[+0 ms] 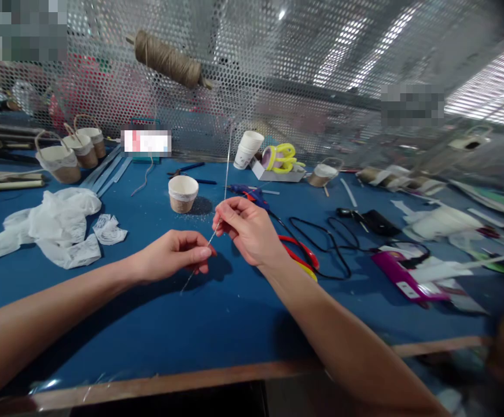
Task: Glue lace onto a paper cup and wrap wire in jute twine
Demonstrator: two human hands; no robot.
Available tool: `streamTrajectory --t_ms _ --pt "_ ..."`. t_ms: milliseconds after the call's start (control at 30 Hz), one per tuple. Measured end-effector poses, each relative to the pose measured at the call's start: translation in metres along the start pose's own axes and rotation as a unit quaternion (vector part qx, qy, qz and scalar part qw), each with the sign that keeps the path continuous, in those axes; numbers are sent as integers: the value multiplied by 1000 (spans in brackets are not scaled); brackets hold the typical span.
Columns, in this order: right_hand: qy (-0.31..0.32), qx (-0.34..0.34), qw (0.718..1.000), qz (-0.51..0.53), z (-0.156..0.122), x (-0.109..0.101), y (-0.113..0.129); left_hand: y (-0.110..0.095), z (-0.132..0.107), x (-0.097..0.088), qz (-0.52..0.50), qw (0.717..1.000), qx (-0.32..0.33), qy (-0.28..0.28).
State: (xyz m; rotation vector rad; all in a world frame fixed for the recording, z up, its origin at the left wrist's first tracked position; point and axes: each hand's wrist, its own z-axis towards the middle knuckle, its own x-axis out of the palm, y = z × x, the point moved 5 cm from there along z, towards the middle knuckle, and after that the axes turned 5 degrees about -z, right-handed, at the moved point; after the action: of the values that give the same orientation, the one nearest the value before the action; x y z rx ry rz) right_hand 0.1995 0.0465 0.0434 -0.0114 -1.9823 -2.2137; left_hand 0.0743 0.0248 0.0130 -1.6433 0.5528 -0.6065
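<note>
A thin, pale, wire-like strand (228, 162) runs at a slant through both hands, twisted-looking between them. My left hand (180, 255) pinches it low down between thumb and fingers, and its loose lower end pokes out beneath. Higher up, my right hand (249, 229) grips the same strand with closed fingertips; its straight upper part rises above them. Just beyond the hands stands a small white paper cup (183, 194) wrapped in brown cloth with a lace rim. Behind my right hand lies a blue glue gun (254, 194), partly hidden.
Left are white lace fabric (65, 223) and handled cups (61, 164). Stacked paper cups (249, 149) and yellow-handled scissors (284, 157) stand at the back. Red-and-yellow handles (308, 255), a black cord (334, 234) and a purple box (401, 275) lie right. A twine spool (167, 59) hangs on mesh.
</note>
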Motion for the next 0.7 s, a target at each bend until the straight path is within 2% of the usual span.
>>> streamTrajectory --t_ms 167,333,567,700 --pt "17 -17 999 -21 -2 4 2 -1 3 0 0 1000 8 -7" --pt "-17 -19 1000 4 -1 2 2 1 4 1 -16 998 28 -50" --pt "-29 1 999 36 0 1 1 -2 0 1 99 988 88 -78" --pt "-27 15 999 32 0 1 -1 -3 -2 3 121 985 91 -78"
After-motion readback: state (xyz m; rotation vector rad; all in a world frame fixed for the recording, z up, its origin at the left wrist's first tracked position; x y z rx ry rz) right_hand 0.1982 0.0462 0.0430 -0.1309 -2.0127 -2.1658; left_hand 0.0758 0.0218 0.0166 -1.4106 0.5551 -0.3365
